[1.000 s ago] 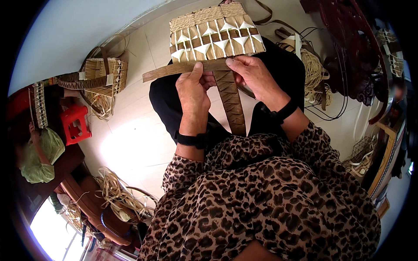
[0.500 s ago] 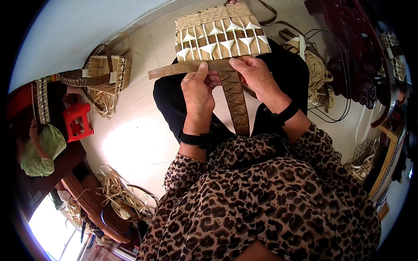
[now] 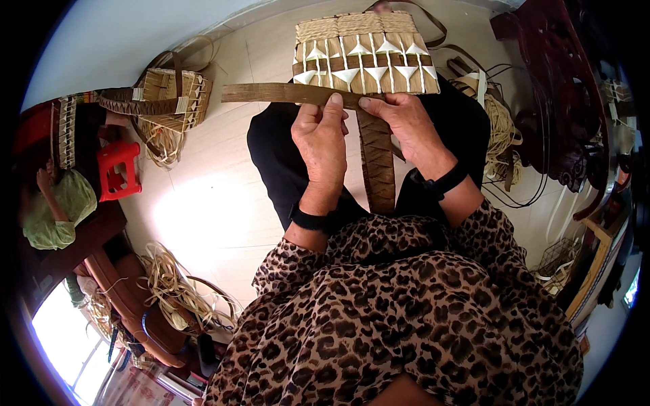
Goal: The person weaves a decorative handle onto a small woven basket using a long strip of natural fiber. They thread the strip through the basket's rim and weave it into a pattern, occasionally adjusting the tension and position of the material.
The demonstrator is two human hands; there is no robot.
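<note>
A flat brown strip (image 3: 271,93) reaches out to the left, pinched between the thumb and fingers of my left hand (image 3: 319,142). Close beside it, my right hand (image 3: 411,127) is closed with its thumb on the top end of a brown braided band (image 3: 377,166), where the strip meets it. The band hangs down between my knees toward my body. Just beyond my hands is a woven basket (image 3: 349,63) with white triangles, white cords and a twisted-rope border. The fingertips under the strip are partly hidden.
At the left lie another basket (image 3: 193,101) with a braided handle and a red plastic stool (image 3: 119,169), near a person in a green top (image 3: 64,210). Loose pale strips (image 3: 172,284) lie lower left; a fibre bundle (image 3: 500,135) is right of my knee, by dark carved furniture (image 3: 552,88).
The view has shifted, so basket and hands appear farther right. The brown strip now slopes down to the right, and my left thumb sits nearer the braided band's top.
</note>
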